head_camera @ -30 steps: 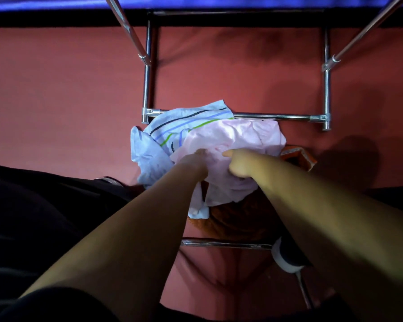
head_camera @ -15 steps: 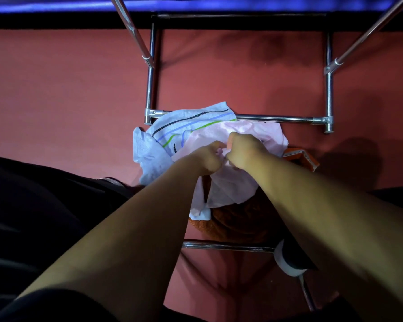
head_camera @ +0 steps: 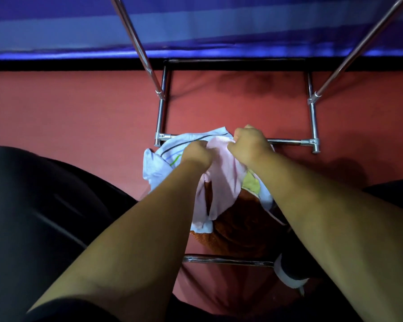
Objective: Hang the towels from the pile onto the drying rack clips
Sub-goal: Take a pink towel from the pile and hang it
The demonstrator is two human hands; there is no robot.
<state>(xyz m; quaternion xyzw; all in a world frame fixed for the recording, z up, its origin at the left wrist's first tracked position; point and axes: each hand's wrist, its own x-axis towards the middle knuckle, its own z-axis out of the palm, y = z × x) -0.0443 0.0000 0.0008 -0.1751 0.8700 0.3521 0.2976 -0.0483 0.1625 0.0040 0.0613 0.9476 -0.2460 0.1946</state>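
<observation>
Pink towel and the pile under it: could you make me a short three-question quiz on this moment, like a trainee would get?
1. True or false: both the left hand and the right hand are closed on the pink towel.
2. Which towel lies just left of the pink one?
A. a plain green one
B. a white one with coloured stripes
C. a black one
3. Fill in: the pile sits on a floor coloured ____.

Key
1. True; both fists grip its upper edge.
2. B, the white striped towel.
3. Red; an orange-brown towel lies lowest in the pile, between the metal rack bars.
</observation>
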